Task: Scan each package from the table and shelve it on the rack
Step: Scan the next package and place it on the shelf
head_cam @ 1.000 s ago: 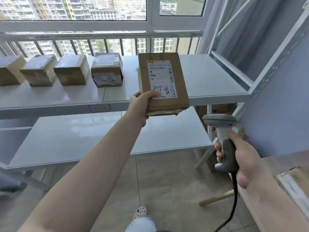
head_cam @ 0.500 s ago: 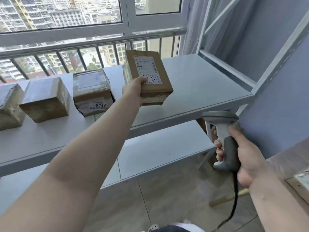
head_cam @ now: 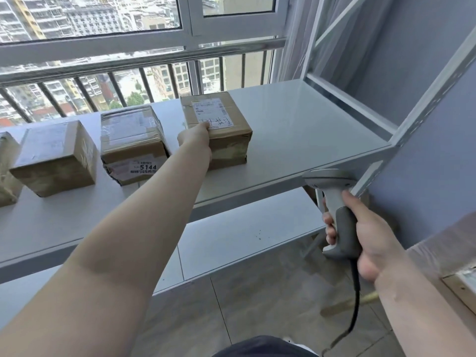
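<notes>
A brown cardboard package with a white label on top rests on the white rack's upper shelf, to the right of a row of other boxes. My left hand grips its near left corner, thumb on the label. Low at the right, my right hand holds a grey barcode scanner upright by its handle, its cord hanging toward the floor.
A taped box marked 5144 stands just left of the held package, with another box further left. A lower shelf lies beneath. The rack's post rises at the right. A wooden table edge shows at the right.
My left hand carried the package forward and down from mid-air onto the upper shelf beside the 5144 box. The scanner stayed low at the right.
</notes>
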The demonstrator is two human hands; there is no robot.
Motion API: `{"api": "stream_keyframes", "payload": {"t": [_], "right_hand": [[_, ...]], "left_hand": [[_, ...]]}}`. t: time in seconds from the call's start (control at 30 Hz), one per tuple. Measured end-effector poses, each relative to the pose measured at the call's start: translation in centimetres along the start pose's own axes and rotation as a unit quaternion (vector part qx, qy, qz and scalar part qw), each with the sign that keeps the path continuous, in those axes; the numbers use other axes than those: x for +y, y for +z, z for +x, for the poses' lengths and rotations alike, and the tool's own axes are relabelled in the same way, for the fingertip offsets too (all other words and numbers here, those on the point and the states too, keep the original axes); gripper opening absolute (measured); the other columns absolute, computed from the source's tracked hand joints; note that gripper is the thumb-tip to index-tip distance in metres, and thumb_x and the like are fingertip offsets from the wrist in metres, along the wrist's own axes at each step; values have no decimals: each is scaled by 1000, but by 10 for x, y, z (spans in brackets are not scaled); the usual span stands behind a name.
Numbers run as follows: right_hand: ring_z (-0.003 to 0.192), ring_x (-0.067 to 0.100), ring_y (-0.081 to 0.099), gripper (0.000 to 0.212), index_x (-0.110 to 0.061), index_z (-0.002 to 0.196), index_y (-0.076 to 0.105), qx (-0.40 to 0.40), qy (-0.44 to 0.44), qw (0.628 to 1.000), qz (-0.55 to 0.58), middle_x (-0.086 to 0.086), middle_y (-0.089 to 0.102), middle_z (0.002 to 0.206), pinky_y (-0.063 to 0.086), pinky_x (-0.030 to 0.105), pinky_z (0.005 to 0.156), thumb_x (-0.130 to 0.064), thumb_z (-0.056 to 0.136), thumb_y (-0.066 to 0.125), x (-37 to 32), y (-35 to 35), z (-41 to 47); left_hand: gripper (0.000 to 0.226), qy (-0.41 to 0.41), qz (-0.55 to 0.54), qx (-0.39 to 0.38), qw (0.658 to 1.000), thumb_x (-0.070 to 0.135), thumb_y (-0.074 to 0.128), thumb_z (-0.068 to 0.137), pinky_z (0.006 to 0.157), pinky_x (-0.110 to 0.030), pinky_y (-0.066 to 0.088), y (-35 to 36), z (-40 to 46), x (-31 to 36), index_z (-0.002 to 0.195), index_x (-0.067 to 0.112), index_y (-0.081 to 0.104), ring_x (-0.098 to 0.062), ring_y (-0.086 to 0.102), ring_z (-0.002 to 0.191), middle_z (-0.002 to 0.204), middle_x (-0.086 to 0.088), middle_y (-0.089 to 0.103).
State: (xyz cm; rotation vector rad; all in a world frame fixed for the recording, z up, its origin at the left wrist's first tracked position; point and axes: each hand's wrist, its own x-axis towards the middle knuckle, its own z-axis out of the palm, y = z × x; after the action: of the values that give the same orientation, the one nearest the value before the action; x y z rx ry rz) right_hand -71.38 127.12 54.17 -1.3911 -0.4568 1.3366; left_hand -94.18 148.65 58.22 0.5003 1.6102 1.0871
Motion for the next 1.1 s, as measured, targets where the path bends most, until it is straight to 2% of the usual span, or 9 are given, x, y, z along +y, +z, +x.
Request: {"api": "stream_keyframes", "payload": {"t": [0.17, 0.3, 0.37, 0.47, 0.6, 0.7, 0.87, 1.0, 1.1], "right_hand": [[49, 13, 48, 43, -14, 113, 65, 1, -5, 1000, -5, 2, 59, 69, 43, 24, 49, -50, 93, 55, 0, -1, 0], [49, 13, 48, 41, -14, 112, 65, 2, -8, 1000, -5, 2, 59, 68, 43, 23, 49, -49, 94, 54, 1, 0, -3], [49, 13, 48, 40, -14, 111, 65, 5, -6, 1000, -1, 2, 59, 67, 43, 22, 48, -49, 94, 54, 2, 0, -6], [49, 12, 48, 40, -14, 112, 65, 3, -5, 1000, 1, 2, 59, 68, 43, 23, 49, -49, 94, 54, 5, -2, -12], [48, 12, 47, 39, -14, 107, 64, 24, 6, 1000, 14, 2, 58, 67, 42, 22, 47, -50, 94, 54, 13, -7, -25], [47, 12, 48, 41, -13, 108, 64, 54, 19, 998, 11, 2, 59, 66, 41, 22, 48, -51, 94, 53, 23, -16, -39], [45, 13, 48, 39, -10, 100, 64, 131, 38, 991, 0, 3, 59, 63, 40, 23, 47, -47, 95, 54, 47, -48, -75], [45, 14, 46, 36, -10, 99, 63, 195, 50, 979, 7, 4, 58, 64, 39, 24, 49, -45, 96, 53, 64, -82, -107], [46, 15, 46, 39, -10, 99, 64, 238, 65, 969, 23, 4, 58, 64, 39, 25, 48, -46, 97, 51, 75, -110, -128]], "left_hand": [[54, 49, -12, 7, 999, 35, 72, 89, 80, -34, 42, 0, 0, -9, 130, 10, 47, -24, 49, 99, 112, -5, 54], [85, 158, 110, 46, 980, 47, 66, 88, 117, -54, 22, 1, -5, -24, 154, 21, 21, -32, 27, 143, 156, -7, 30], [82, 216, 151, 82, 961, 48, 63, 90, 121, -55, 9, 0, -18, -34, 155, 22, 20, -30, 18, 148, 160, -7, 22], [66, 294, 92, 107, 945, 38, 65, 93, 120, -46, 12, -5, -39, -50, 149, 23, 34, -25, 26, 143, 151, -4, 30], [35, 316, -20, -22, 948, 25, 65, 91, 99, -21, 42, -3, -72, -80, 124, 21, 53, -16, 51, 116, 124, -2, 54], [23, 246, -20, -145, 958, 17, 62, 96, 73, -6, 45, 10, -99, -110, 119, 16, 56, -4, 57, 97, 109, 3, 60], [32, 126, 109, -296, 941, 29, 58, 99, 86, -25, 44, 38, -126, -175, 130, 18, 56, -12, 58, 111, 119, 3, 61], [35, 80, 194, -361, 909, 33, 57, 99, 72, -23, 44, 54, -150, -224, 130, 19, 56, -10, 58, 101, 122, -1, 60], [34, 57, 238, -402, 882, 35, 58, 98, 82, -28, 47, 65, -170, -258, 127, 18, 58, -21, 60, 110, 116, -4, 61]]}}
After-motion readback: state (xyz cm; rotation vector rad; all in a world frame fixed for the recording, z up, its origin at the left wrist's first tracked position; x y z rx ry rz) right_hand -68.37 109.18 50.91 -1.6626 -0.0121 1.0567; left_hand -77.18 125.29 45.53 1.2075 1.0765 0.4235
